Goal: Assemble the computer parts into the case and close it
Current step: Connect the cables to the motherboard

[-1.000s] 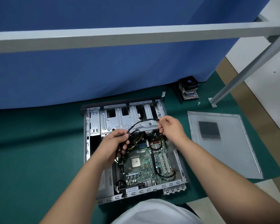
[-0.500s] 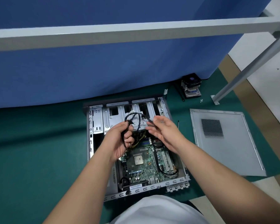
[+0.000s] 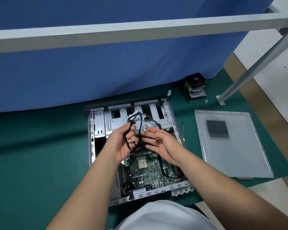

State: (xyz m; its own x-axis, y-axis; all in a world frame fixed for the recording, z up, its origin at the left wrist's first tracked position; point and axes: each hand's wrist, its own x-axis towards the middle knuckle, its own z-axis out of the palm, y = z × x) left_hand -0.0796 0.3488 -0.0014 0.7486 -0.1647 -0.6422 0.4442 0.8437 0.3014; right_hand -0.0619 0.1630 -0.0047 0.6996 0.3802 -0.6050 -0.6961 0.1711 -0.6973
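**Cable bundle held over open case**

Head view: the left hand (image 3: 123, 143) had its fingers curled tight around black cables (image 3: 136, 120) above the open case (image 3: 96, 123) on the green mat (image 3: 40, 155). The right hand (image 3: 160, 143) was spread open, gripping nothing. The side panel (image 3: 236, 153) lay apart at right.

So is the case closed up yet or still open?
Open: the case shows its motherboard, and the side panel lies flat on the mat beside it.
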